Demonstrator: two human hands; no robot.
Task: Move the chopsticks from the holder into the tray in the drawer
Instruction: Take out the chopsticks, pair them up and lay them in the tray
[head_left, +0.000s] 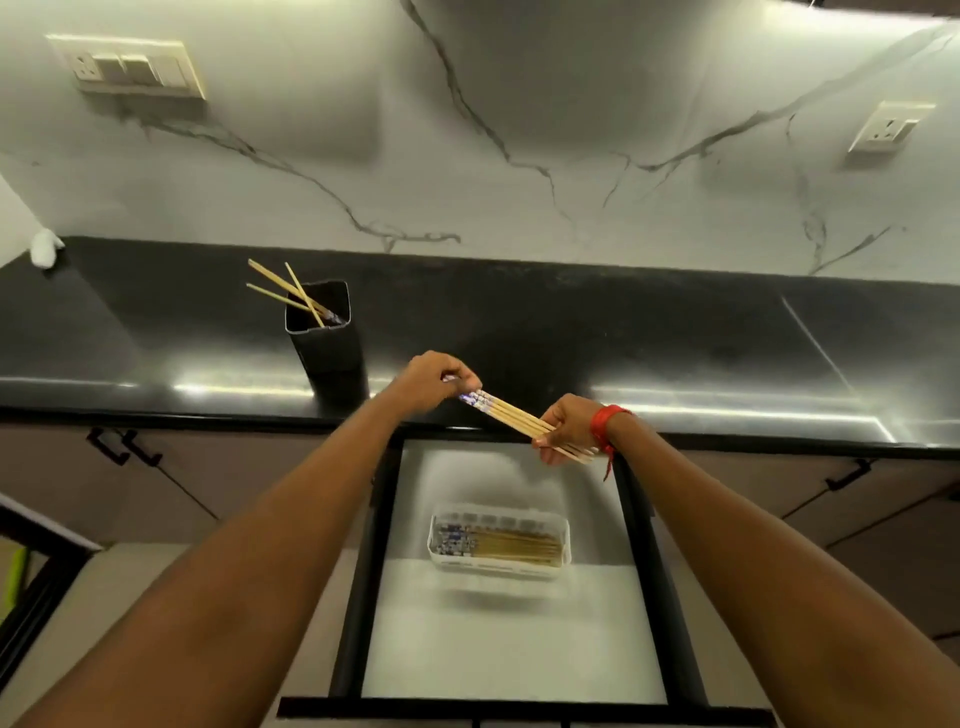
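Chopsticks (511, 418) in a bundle, up over the far edge of the open drawer (640, 545). Pinches the patterned ends in the curled fingers of the left hand (434, 382); wraps the right hand (566, 428), red thread (605, 421) at the wrist, round the plain tips. Below and nearer, white tray (498, 513) on the drawer floor, holding more sticks (519, 544). Far left on the black counter (623, 332), dark holder (332, 348) with three sticks (280, 291) leaning out.
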